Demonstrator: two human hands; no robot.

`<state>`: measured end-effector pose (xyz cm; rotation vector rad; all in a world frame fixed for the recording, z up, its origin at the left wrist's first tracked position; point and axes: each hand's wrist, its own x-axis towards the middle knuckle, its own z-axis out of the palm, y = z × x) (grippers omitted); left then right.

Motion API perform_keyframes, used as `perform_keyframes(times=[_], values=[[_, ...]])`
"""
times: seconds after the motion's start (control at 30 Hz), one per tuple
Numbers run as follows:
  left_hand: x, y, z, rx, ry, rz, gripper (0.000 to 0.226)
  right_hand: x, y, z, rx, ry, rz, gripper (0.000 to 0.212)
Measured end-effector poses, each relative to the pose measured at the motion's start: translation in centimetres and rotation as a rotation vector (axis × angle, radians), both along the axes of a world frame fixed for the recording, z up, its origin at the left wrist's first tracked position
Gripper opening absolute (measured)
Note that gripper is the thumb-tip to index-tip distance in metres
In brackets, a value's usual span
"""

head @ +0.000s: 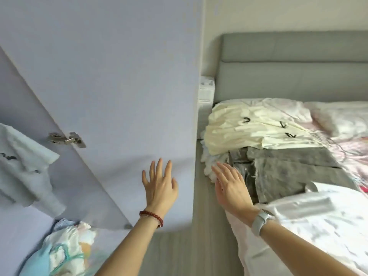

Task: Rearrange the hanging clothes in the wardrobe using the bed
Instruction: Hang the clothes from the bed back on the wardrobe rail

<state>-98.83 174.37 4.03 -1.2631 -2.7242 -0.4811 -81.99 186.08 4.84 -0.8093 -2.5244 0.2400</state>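
Both bare hands reach forward with fingers spread, gripping nothing, between wardrobe and bed.

Left hand, with a red bead bracelet, lies flat before the lilac wardrobe door, whose hinge shows centre left; a pale garment at the left edge is blurred and cut off. Right hand, wearing a watch, hovers just beside the clothes piled on the bed: a cream garment with black marks above folded grey cloth.
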Motion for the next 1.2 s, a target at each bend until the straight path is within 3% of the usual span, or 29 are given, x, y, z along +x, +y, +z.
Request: perform_keyframes(times=[0.23,0.4,0.77,1.0,1.2], values=[[18.1,8.1,-3.3,-0.09,-0.161,-0.478,0.053,21.5,-1.1,-4.5,-0.145,-0.066,-0.526,0.043],[33.4,12.2,-4.0,-0.187,-0.126,-0.819,0.054,36.9,-4.9,-7.1,-0.266,-0.058,-0.895,0.043],[68.1,7.8,-11.9,-0.578,-0.135,-1.42,0.051,65.7,-16.5,-15.5,-0.683,0.045,-1.523,0.043],[79.1,5.7,-19.5,-0.774,0.0,-1.636,0.054,80.7,-17.6,-20.8,-0.8,0.065,-1.732,0.045],[81.3,4.3,-25.6,-0.889,0.173,-1.654,0.055,89.5,-16.0,-26.0,-0.909,-0.003,-1.755,0.053]])
